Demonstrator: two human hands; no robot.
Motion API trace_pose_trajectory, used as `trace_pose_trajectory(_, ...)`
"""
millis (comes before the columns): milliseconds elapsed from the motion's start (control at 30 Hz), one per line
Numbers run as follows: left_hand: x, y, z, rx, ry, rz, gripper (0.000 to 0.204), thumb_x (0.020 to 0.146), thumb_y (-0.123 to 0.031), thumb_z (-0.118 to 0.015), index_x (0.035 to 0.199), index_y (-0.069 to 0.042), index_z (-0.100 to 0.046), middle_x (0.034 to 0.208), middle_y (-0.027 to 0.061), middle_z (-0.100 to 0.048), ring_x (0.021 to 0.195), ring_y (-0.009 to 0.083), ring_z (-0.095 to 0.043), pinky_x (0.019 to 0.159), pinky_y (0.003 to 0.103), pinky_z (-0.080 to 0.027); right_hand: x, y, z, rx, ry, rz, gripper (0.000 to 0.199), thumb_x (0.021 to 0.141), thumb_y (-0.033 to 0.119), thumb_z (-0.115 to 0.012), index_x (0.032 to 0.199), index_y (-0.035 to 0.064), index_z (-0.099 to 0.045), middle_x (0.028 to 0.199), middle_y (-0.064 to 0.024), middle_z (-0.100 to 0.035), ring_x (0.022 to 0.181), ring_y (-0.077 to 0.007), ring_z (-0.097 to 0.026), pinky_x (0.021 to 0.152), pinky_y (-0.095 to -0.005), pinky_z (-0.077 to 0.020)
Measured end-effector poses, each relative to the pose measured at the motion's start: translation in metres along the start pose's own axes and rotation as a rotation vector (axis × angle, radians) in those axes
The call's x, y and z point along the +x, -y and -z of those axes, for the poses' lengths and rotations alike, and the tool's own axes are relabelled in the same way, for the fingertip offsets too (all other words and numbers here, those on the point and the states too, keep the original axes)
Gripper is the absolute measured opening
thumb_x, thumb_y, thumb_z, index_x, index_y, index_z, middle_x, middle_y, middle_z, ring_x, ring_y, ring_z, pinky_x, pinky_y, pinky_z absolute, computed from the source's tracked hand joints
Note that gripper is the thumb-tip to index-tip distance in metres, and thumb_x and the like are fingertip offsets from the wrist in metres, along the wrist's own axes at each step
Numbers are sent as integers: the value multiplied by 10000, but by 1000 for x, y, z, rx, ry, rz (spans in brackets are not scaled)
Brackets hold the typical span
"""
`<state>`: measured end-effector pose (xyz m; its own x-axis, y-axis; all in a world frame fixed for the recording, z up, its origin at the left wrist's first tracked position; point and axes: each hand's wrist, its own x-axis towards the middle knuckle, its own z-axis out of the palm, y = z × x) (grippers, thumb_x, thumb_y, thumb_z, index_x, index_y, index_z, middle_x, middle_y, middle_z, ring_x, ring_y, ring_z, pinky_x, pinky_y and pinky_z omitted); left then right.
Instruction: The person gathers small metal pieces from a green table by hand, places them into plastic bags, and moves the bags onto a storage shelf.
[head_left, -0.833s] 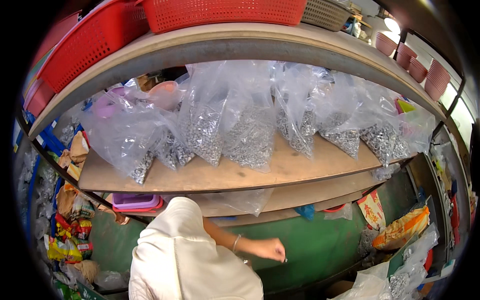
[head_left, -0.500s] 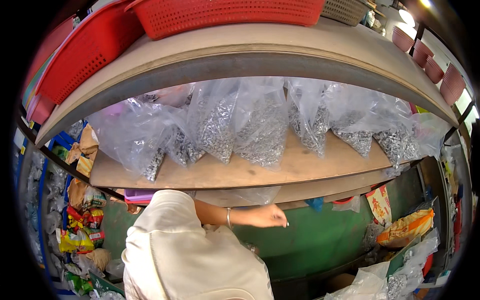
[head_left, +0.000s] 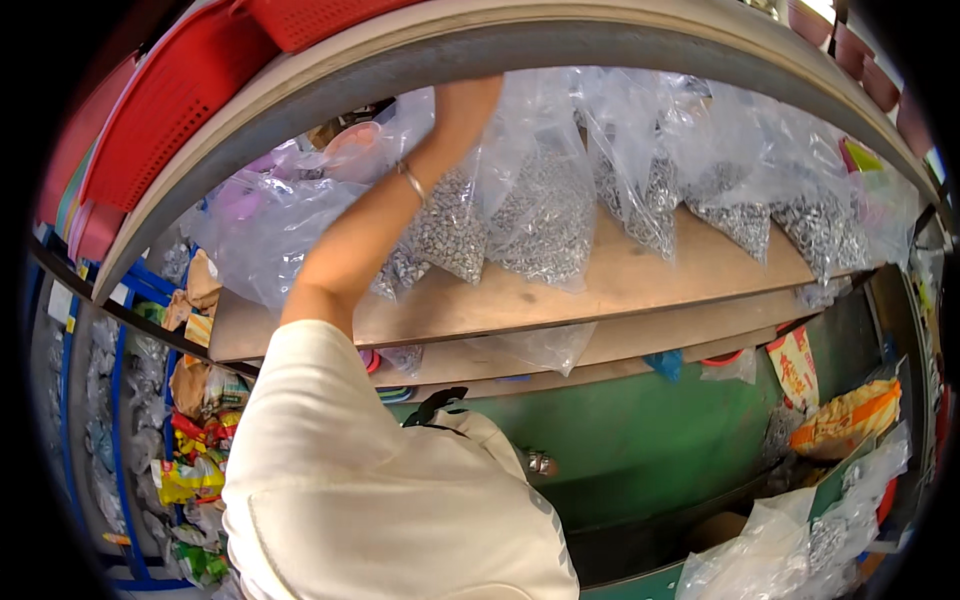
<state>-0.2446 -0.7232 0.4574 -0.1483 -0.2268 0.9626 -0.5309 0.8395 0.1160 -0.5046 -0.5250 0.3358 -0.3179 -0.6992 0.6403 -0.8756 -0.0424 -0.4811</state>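
I'm watching the left hand [head_left: 470,98], just raised, nearing metal-filled plastic bags [head_left: 545,220]; I can't tell hidden fingers' spread or hold

Raised left hand [head_left: 468,100] from over green floor [head_left: 640,460] up to the bags [head_left: 550,200], now partly hidden by upper shelf [head_left: 600,42]. Pitched view down, cropping more of the red baskets [head_left: 180,115]. Uncovered more shiny pieces [head_left: 539,462] beside shirt [head_left: 400,520].
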Motion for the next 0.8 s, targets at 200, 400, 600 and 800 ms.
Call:
trace_pose_trajectory(200,32,44,-20,193,192,145,177,899,-154,-578,870,5,-651,593,62,-543,527,99,-461,478,266,-372,26,-7,-9,-39,-12,-13,189,773,226,-663,871,80,-594,851,-141,-564,827,-301,-546,762,-396,-423)
trace_pose_trajectory(400,36,48,-21,225,241,156,176,901,-146,-577,870,10,-652,601,67,-552,527,105,-474,477,267,-385,25,-12,-8,-46,-4,-23,182,770,221,-661,858,78,-591,839,-138,-561,820,-299,-545,759,-394,-423)
trace_pose_trajectory(600,39,53,-13,244,255,169,175,902,-139,-576,871,16,-653,609,73,-562,528,112,-486,477,268,-399,25,-11,-12,-49,-1,-22,175,767,217,-658,844,76,-588,827,-136,-558,814,-297,-544,756,-393,-423)
trace_pose_trajectory(800,34,51,-21,225,263,166,174,903,-131,-575,871,21,-654,616,78,-571,528,119,-499,476,269,-412,23,-15,-14,-67,-12,-25,169,764,212,-656,831,74,-585,815,-133,-555,807,-296,-543,752,-391,-422)
